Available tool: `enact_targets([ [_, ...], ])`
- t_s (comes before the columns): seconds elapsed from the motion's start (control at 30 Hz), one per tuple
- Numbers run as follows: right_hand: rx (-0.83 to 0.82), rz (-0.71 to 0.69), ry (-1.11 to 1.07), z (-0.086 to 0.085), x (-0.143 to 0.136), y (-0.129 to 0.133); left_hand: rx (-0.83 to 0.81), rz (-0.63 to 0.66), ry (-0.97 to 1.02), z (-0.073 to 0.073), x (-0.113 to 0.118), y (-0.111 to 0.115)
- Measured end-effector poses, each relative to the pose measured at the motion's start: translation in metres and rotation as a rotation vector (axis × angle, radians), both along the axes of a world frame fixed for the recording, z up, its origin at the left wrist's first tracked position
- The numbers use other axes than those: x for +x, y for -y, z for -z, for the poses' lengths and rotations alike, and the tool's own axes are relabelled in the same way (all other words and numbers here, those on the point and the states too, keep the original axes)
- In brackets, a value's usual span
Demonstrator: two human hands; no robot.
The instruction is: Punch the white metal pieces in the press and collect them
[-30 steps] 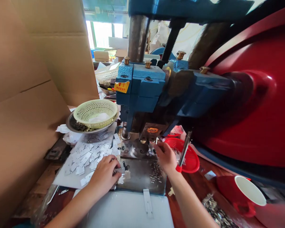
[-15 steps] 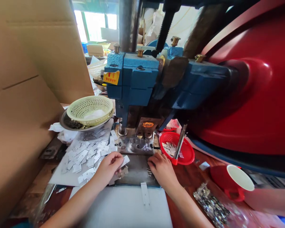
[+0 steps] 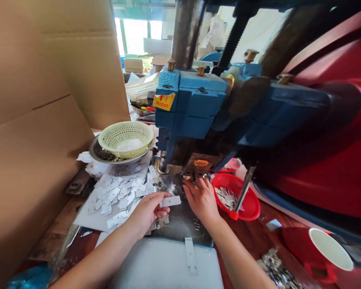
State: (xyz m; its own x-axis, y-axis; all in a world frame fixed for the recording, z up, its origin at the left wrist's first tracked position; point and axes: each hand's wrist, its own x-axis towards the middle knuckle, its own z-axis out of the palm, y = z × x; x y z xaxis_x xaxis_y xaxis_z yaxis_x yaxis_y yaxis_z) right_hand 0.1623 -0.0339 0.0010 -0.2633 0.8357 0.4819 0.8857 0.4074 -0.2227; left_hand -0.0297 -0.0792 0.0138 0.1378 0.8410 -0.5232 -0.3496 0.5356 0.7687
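Observation:
My left hand (image 3: 149, 210) pinches a flat metal plate (image 3: 170, 201) with small holes, held level just before the press's die. My right hand (image 3: 201, 198) reaches under the press head (image 3: 200, 162), its fingers together and bent down at the die (image 3: 168, 184). Whatever its fingertips hold is too small or hidden to make out. On the dark steel bed (image 3: 180, 224) below my right wrist lie several tiny pins (image 3: 196, 224). Another plate (image 3: 190, 255) lies on the white pad (image 3: 159, 265) nearest me. Many loose plates (image 3: 120, 192) are spread to the left.
A red basket (image 3: 252, 204) with plates stands right of the die, a metal lever (image 3: 245, 188) rising across it. Farther right are a red mug (image 3: 301, 245) and a bag of small metal parts (image 3: 276, 267). A pale green basket (image 3: 126, 138) and tall cardboard (image 3: 48, 100) flank the left.
My right hand has moved forward from beside the tiny pins to the die. My left hand has turned its plate more level. The view has swung left.

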Motion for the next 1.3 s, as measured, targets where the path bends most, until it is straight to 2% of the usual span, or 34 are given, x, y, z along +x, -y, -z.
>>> enact_targets([
  [0.1, 0.017, -0.072, -0.038, 0.006, 0.009, 0.008, -0.027, 0.007, 0.041, -0.004, 0.001, -0.002],
  [0.2, 0.010, -0.077, -0.166, 0.006, 0.011, 0.019, -0.034, 0.014, 0.049, -0.005, 0.002, -0.004],
  [0.27, -0.085, -0.095, -0.286, 0.003, 0.007, 0.026, -0.038, 0.018, 0.072, -0.005, 0.005, -0.003],
  [0.37, -0.323, -0.236, -0.490, -0.003, -0.004, 0.035, -0.037, 0.061, 0.160, -0.004, 0.013, -0.001],
  [0.43, -0.422, -0.293, -0.621, -0.005, -0.010, 0.039, -0.015, 0.114, 0.172, -0.003, 0.019, 0.002],
  [0.53, -0.484, -0.208, -0.701, -0.007, -0.015, 0.041, 0.117, 0.109, -0.020, -0.001, 0.023, 0.004],
  [0.63, -0.535, -0.107, -0.620, -0.010, -0.014, 0.042, 0.378, 0.050, -0.285, 0.001, 0.021, 0.002],
  [0.77, -0.425, -0.095, -0.519, -0.010, -0.010, 0.038, 0.694, 0.153, -0.613, 0.000, 0.019, -0.012],
  [0.87, -0.270, 0.014, -0.528, -0.003, -0.005, 0.023, 0.766, 0.143, -0.781, -0.001, 0.025, -0.030],
  [0.97, -0.186, 0.066, -0.538, 0.005, -0.002, 0.003, 0.797, 0.119, -0.882, 0.002, 0.033, -0.051],
  [1.1, -0.158, 0.112, -0.586, 0.014, -0.002, -0.018, 0.752, 0.084, -0.912, 0.012, 0.040, -0.071],
  [1.3, -0.190, 0.101, -0.640, 0.026, -0.001, -0.025, 0.735, 0.237, -0.800, 0.023, 0.042, -0.084],
])
